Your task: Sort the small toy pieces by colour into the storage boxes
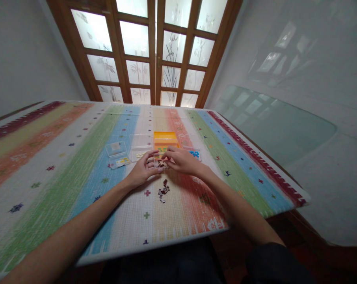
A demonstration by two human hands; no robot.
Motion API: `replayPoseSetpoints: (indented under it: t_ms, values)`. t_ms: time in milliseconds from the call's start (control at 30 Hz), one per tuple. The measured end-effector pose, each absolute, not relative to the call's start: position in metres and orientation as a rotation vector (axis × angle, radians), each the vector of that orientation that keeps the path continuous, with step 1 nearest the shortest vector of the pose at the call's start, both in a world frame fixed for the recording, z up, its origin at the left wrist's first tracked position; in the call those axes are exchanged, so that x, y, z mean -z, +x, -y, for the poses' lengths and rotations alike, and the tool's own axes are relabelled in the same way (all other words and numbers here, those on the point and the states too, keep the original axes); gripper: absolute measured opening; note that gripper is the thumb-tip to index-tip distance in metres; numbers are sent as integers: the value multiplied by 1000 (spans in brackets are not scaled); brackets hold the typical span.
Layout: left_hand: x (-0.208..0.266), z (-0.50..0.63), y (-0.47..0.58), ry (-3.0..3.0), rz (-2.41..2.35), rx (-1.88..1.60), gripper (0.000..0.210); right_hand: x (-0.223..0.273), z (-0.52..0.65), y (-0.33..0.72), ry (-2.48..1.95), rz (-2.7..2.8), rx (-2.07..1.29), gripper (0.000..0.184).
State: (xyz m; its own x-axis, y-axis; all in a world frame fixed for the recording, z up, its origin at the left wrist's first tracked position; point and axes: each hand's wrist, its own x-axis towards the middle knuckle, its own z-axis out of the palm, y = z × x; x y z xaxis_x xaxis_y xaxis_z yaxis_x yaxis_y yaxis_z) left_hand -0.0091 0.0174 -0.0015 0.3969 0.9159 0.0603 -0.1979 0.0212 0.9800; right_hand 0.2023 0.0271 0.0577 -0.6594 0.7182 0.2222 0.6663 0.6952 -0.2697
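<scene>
My left hand [141,170] is closed round the left side of a small clear plastic box [156,161], thumb in front and fingers behind. Small dark brown pieces [160,165] lie in the box. From the right, my right hand [181,159] reaches over it, fingers bent together at its opening; whatever they pinch is too small to make out. Nearer to me, a loose little heap of brown and greyish pieces [164,189] lies on the striped tablecloth [184,221].
Behind my hands stands an orange-yellow box [166,136] with green pieces at its front. An open clear box [118,156] with yellow pieces is at the left, another clear box [137,154] beside it. Blue pieces [194,154] fill a box at the right.
</scene>
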Motion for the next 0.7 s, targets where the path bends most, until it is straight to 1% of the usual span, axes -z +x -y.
replayPoseSetpoints:
  t_ms: [200, 400, 533, 700]
  values:
    - [2, -18, -9, 1275, -753, -1003, 75, -64, -9, 218, -875, 2683, -329, 20]
    - [0, -18, -9, 1315, -773, -1025, 75, -49, 10, 217, -759, 2804, -382, 23]
    - [0, -18, -9, 1307, -788, -1044, 74, -41, 15, 213, -742, 2854, -414, 31]
    - [-1, -17, -8, 1235, -778, -1054, 71, -33, 15, 211, -806, 2881, -380, 31]
